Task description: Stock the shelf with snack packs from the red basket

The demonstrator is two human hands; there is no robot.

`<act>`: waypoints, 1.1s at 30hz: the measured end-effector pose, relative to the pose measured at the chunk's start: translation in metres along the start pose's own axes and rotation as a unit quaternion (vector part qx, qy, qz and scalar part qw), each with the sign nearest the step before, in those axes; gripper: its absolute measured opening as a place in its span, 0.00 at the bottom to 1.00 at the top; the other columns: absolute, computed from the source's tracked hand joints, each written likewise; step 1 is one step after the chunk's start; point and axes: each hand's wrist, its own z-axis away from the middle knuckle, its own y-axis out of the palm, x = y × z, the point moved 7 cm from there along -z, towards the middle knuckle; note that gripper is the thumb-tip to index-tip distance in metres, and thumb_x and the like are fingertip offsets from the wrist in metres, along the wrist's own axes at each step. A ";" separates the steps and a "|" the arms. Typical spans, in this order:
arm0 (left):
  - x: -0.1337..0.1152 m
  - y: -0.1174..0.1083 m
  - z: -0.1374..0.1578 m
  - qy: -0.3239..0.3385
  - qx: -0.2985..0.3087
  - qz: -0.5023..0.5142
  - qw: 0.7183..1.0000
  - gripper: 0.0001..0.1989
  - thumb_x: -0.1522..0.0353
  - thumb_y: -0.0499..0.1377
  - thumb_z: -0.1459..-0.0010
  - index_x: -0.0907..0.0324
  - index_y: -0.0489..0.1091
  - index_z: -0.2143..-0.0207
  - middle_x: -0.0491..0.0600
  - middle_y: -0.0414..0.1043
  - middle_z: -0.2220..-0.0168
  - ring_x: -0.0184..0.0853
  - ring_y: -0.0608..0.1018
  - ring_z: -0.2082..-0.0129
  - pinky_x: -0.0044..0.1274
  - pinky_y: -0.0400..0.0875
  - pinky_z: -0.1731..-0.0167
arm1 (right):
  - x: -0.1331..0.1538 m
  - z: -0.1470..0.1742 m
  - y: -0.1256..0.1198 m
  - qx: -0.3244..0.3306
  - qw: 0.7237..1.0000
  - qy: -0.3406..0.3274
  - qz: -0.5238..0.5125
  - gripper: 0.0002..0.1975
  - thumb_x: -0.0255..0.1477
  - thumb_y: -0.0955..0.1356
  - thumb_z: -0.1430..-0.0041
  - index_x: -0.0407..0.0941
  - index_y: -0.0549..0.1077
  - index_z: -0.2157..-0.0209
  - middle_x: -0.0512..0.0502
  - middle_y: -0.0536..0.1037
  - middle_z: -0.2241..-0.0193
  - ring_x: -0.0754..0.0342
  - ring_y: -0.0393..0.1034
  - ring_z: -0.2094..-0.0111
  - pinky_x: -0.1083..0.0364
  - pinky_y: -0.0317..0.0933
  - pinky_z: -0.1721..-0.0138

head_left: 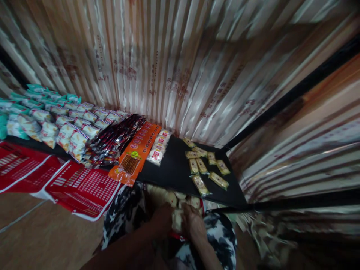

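Note:
Low at the front edge of the shelf, my left hand and my right hand come together over a red-edged container between my knees. A small pale wrapped packet sits between them. My right hand's fingers curl against its right side. Dim light and blur hide the fingers of my left hand, which lies at the packet's left side. Several round pale packaged pieces show just behind both hands. On the black shelf above, several small yellow-wrapped snack bars lie loose.
Left of the bars lie a white packet strip, a flat orange snack bag, dark shiny packets, and rows of white-and-green snack bags. Red printed panels hang below the shelf. A striped plastic sheet stands behind; a dark pole slants at right.

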 end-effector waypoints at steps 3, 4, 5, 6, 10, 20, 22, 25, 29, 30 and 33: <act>-0.001 0.010 -0.001 -0.010 0.001 0.000 1.000 0.12 0.73 0.51 0.47 0.62 0.70 0.62 0.56 0.70 0.59 0.40 0.74 0.62 0.31 0.69 0.58 | -0.005 0.003 0.000 0.033 0.999 0.003 0.027 0.14 0.22 0.62 0.47 0.45 0.76 0.63 0.40 0.76 0.62 0.48 0.70 0.57 0.54 0.61 0.56; -0.002 0.012 -0.001 -0.013 -0.002 0.001 1.000 0.12 0.73 0.51 0.48 0.61 0.70 0.62 0.56 0.71 0.59 0.40 0.75 0.61 0.31 0.69 0.58 | -0.004 0.003 -0.001 0.033 0.999 -0.003 0.025 0.13 0.23 0.62 0.47 0.46 0.76 0.65 0.41 0.76 0.62 0.48 0.70 0.57 0.54 0.61 0.56; -0.002 0.012 -0.001 -0.017 -0.007 0.004 1.000 0.11 0.73 0.51 0.48 0.61 0.70 0.63 0.56 0.71 0.59 0.40 0.75 0.61 0.30 0.69 0.58 | -0.002 0.003 -0.002 0.031 0.999 -0.012 0.021 0.12 0.23 0.62 0.46 0.47 0.76 0.66 0.41 0.77 0.63 0.49 0.70 0.57 0.55 0.61 0.56; -0.002 0.012 0.000 -0.022 -0.014 0.007 1.000 0.11 0.73 0.50 0.48 0.61 0.70 0.63 0.56 0.71 0.59 0.40 0.75 0.61 0.31 0.69 0.58 | 0.001 0.002 -0.003 0.028 0.999 -0.023 0.016 0.11 0.23 0.62 0.46 0.47 0.76 0.67 0.42 0.77 0.64 0.49 0.70 0.58 0.55 0.61 0.57; 0.001 0.003 0.003 -0.047 -0.051 0.034 0.997 0.12 0.74 0.49 0.46 0.63 0.69 0.62 0.57 0.72 0.60 0.41 0.75 0.61 0.30 0.68 0.58 | 0.010 -0.001 -0.012 0.009 0.999 -0.041 -0.012 0.11 0.25 0.62 0.44 0.48 0.75 0.69 0.44 0.76 0.66 0.49 0.70 0.59 0.55 0.61 0.60; 0.021 -0.009 0.002 -0.097 -0.124 0.152 0.976 0.15 0.71 0.50 0.46 0.62 0.64 0.55 0.52 0.74 0.61 0.35 0.76 0.62 0.24 0.68 0.61 | 0.021 0.000 -0.040 -0.036 0.994 -0.018 -0.100 0.10 0.33 0.61 0.43 0.47 0.73 0.69 0.47 0.74 0.67 0.52 0.73 0.68 0.56 0.63 0.65; 0.023 -0.009 0.003 -0.100 -0.127 0.169 0.972 0.17 0.72 0.51 0.48 0.62 0.64 0.54 0.52 0.74 0.60 0.35 0.76 0.62 0.24 0.69 0.62 | 0.023 0.000 -0.044 -0.047 0.992 -0.021 -0.112 0.11 0.34 0.61 0.43 0.48 0.73 0.69 0.46 0.75 0.66 0.52 0.73 0.68 0.55 0.64 0.66; 0.022 -0.015 0.008 -0.093 -0.146 0.179 0.968 0.15 0.72 0.51 0.47 0.60 0.67 0.56 0.50 0.75 0.60 0.35 0.76 0.62 0.24 0.69 0.60 | 0.031 0.001 -0.052 -0.049 0.987 -0.047 -0.148 0.11 0.35 0.61 0.43 0.49 0.73 0.69 0.46 0.74 0.66 0.51 0.72 0.66 0.55 0.65 0.65; 0.016 -0.036 0.020 -0.069 -0.214 0.175 0.959 0.14 0.72 0.51 0.46 0.59 0.68 0.57 0.51 0.72 0.56 0.35 0.73 0.57 0.27 0.66 0.54 | 0.049 0.005 -0.074 -0.072 0.968 -0.093 -0.224 0.10 0.35 0.62 0.43 0.49 0.74 0.64 0.44 0.74 0.62 0.50 0.71 0.58 0.53 0.65 0.57; 0.013 -0.045 0.024 -0.047 -0.246 0.171 0.953 0.13 0.71 0.50 0.45 0.59 0.68 0.58 0.52 0.72 0.56 0.35 0.73 0.56 0.28 0.66 0.53 | 0.052 0.006 -0.082 -0.093 0.961 -0.096 -0.244 0.11 0.35 0.63 0.44 0.49 0.73 0.61 0.44 0.74 0.59 0.49 0.69 0.55 0.52 0.64 0.55; 0.003 -0.071 0.040 0.032 -0.353 0.142 0.924 0.13 0.70 0.48 0.42 0.59 0.68 0.58 0.53 0.71 0.56 0.36 0.72 0.54 0.32 0.67 0.52 | 0.050 0.006 -0.097 -0.171 0.928 -0.045 -0.329 0.19 0.38 0.65 0.46 0.48 0.70 0.54 0.40 0.69 0.50 0.47 0.67 0.52 0.49 0.65 0.55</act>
